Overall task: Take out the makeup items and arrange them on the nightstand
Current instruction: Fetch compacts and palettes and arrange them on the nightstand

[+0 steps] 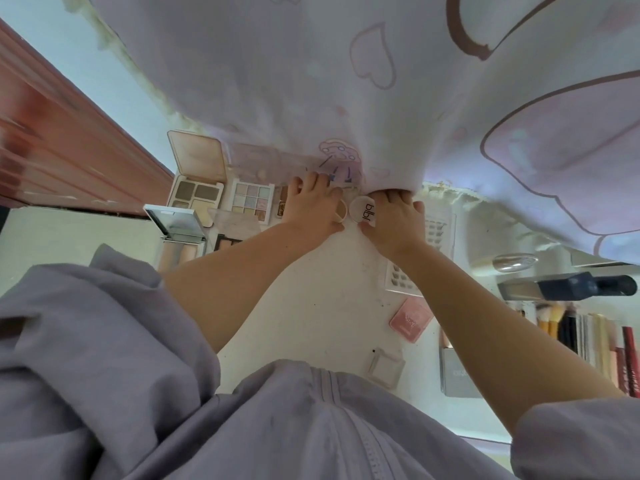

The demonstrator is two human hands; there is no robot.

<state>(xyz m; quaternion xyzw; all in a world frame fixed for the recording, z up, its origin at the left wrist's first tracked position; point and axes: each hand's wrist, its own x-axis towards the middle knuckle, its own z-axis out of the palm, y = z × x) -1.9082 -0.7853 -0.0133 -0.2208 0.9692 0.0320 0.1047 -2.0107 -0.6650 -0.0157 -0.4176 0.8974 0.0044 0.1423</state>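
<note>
On the white nightstand top (311,306) my right hand (394,223) holds a small round white compact lid (363,210) with black lettering. My left hand (311,206) holds the cream round base (342,211) of that compact right beside it. Left of my hands lie an open brown eyeshadow palette (197,192), a pastel palette (251,202) and an open mirrored concealer case (178,233). A false-lash tray (433,233) lies partly under my right wrist. A pink compact (410,318) and a small clear square case (386,370) sit nearer me.
A bedsheet (381,81) with heart prints hangs over the far edge of the nightstand, covering part of the items. At the right lie a dark tube (585,287), a grey box (459,375) and a row of brushes and pencils (588,334). Red-brown wood (52,133) runs along the left.
</note>
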